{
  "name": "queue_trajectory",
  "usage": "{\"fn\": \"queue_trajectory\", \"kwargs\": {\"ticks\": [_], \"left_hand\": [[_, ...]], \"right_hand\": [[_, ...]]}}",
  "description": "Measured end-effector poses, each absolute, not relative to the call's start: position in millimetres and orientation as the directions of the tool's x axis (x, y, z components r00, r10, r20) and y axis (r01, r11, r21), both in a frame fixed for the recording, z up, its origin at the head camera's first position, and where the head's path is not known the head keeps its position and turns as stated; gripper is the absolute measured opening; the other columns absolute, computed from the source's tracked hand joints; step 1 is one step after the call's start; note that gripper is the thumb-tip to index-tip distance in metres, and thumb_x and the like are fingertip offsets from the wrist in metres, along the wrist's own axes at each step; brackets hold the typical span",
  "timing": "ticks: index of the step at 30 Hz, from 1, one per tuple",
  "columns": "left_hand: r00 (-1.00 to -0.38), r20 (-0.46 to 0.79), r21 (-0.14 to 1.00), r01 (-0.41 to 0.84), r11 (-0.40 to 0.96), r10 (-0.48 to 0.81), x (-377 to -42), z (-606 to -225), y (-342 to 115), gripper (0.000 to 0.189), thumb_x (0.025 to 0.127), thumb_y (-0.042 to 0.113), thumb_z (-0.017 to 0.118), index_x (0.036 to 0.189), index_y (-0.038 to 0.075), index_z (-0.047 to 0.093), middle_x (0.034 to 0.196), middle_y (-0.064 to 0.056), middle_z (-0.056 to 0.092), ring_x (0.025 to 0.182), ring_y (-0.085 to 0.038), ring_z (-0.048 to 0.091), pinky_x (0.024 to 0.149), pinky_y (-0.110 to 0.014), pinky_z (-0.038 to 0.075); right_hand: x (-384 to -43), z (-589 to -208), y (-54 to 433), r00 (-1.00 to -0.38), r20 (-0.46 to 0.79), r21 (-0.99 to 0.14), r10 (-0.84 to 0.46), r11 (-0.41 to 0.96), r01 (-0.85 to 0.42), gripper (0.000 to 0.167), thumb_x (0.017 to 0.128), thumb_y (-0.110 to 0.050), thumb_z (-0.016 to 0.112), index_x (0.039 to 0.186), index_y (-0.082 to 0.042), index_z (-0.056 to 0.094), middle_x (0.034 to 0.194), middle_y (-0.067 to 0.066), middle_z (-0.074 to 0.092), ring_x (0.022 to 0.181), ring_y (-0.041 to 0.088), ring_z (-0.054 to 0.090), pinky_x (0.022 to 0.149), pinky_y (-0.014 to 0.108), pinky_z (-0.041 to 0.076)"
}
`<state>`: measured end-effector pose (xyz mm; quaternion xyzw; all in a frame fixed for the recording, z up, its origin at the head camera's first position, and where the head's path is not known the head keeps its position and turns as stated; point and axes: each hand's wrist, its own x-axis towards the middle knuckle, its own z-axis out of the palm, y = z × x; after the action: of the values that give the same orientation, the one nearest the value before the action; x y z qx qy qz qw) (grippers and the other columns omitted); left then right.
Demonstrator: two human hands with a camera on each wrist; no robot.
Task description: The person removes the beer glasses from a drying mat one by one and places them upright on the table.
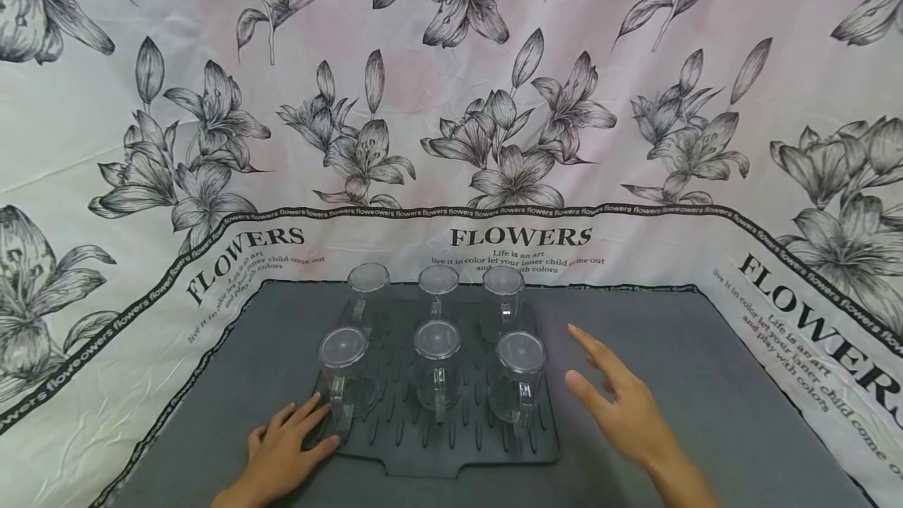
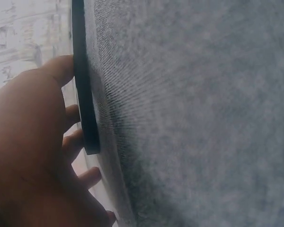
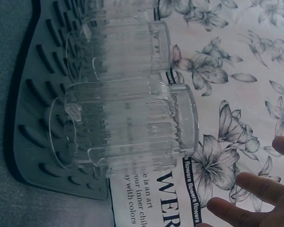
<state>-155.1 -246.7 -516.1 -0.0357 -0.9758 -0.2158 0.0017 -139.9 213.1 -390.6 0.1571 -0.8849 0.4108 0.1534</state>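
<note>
Several clear glass mugs stand upside down in two rows of three on a dark ridged drying mat [image 1: 423, 457]. Handles of the front-left mug [image 1: 343, 350], front-middle mug [image 1: 436, 339] and front-right mug [image 1: 521, 353] face toward me. My left hand [image 1: 285, 441] rests at the mat's left front edge, fingers spread and touching it; in the left wrist view its fingertips lie along the mat's dark edge [image 2: 85, 94]. Held apart from everything, my right hand [image 1: 624, 406] is right of the mat with loosely extended fingers. The right wrist view shows the nearest mug [image 3: 128, 123] beyond those fingers.
The mat lies on a grey cloth-covered table [image 1: 635, 335]. A white curtain [image 1: 416, 132] printed with flowers and lettering stands around the back and sides. Behind the front mugs are the back-left mug [image 1: 369, 279], back-middle mug [image 1: 438, 281] and back-right mug [image 1: 504, 282].
</note>
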Motion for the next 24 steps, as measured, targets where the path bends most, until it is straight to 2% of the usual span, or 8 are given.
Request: {"fn": "queue_trajectory", "kwargs": {"ticks": [3,7,10,15,18,24], "left_hand": [[-0.998,0.016,0.414,0.068,0.908,0.068,-155.6,-516.7,-245.6,0.075,0.084,0.072,0.052,0.136,0.018,0.059,0.148,-0.008,0.042,0.131,-0.042,0.032,0.088,-0.072,0.019],[-0.998,0.01,0.415,0.061,0.908,0.062,-154.9,-517.7,-245.4,0.071,0.086,0.068,0.054,0.135,0.017,0.06,0.148,-0.009,0.041,0.131,-0.043,0.031,0.088,-0.073,0.019],[-0.998,0.012,0.425,0.062,0.903,0.062,-155.9,-518.0,-245.0,0.068,0.087,0.064,0.058,0.136,0.017,0.059,0.148,-0.009,0.041,0.131,-0.043,0.03,0.089,-0.072,0.016],[-0.998,-0.001,0.423,0.054,0.905,0.06,-156.8,-517.7,-242.7,0.065,0.088,0.059,0.06,0.138,0.017,0.057,0.149,-0.008,0.039,0.133,-0.043,0.027,0.091,-0.073,0.013],[-0.998,-0.021,0.419,0.04,0.907,0.053,-156.4,-518.0,-242.0,0.065,0.089,0.057,0.06,0.139,0.017,0.055,0.15,-0.009,0.037,0.134,-0.043,0.025,0.092,-0.074,0.012],[-0.998,-0.05,0.424,0.022,0.905,0.047,-156.0,-518.2,-241.4,0.066,0.089,0.058,0.058,0.141,0.018,0.053,0.151,-0.009,0.035,0.136,-0.043,0.023,0.093,-0.075,0.009]], "right_hand": [[-138.5,-394.8,214.0,-0.92,0.367,-0.712,-0.139,0.595,-0.374,0.051,0.101,-0.027,0.053,0.149,-0.038,0.037,0.148,0.005,0.041,0.119,0.034,0.052,0.083,0.058,0.048],[-138.1,-402.4,214.1,-0.921,0.36,-0.765,-0.151,0.516,-0.384,0.048,0.103,-0.021,0.05,0.148,-0.033,0.039,0.143,0.006,0.047,0.116,0.034,0.054,0.085,0.055,0.049],[-139.9,-408.7,215.0,-0.918,0.355,-0.811,-0.178,0.43,-0.397,0.046,0.104,-0.016,0.046,0.147,-0.028,0.041,0.137,0.008,0.052,0.118,0.034,0.053,0.089,0.049,0.048],[-142.4,-416.6,217.1,-0.932,0.293,-0.884,-0.211,0.312,-0.348,0.04,0.105,-0.015,0.041,0.145,-0.022,0.044,0.129,0.013,0.058,0.106,0.029,0.061,0.081,0.038,0.052],[-143.2,-420.4,216.9,-0.938,0.266,-0.91,-0.223,0.265,-0.32,0.038,0.106,-0.015,0.039,0.142,-0.018,0.048,0.125,0.017,0.06,0.101,0.027,0.063,0.078,0.04,0.053],[-144.6,-426.4,212.7,-0.962,0.155,-0.953,-0.223,0.222,-0.205,0.036,0.107,-0.024,0.037,0.137,-0.013,0.052,0.123,0.019,0.061,0.101,0.032,0.063,0.078,0.053,0.051]]}}
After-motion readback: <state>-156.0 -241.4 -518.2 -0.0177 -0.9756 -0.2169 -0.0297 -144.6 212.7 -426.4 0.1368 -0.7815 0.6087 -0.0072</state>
